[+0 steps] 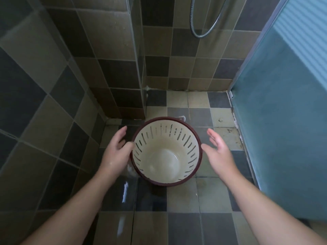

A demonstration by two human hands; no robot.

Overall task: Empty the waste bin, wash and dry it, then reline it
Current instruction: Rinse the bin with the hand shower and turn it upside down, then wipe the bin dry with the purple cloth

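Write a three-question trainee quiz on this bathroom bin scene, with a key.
1. True or false: the bin has a liner in it.
2. Which hand touches the bin's rim? A) the left hand B) the right hand C) both
3. Fill in: the bin stands upright on the wet tiled ____.

Key:
1. False. The pale inside is bare, with open slots round the wall and a dark red rim.
2. A. The left hand's thumb lies against the rim; the right hand is open and just beside the bin, with a small gap.
3. Floor. A shower hose hangs on the wall behind.
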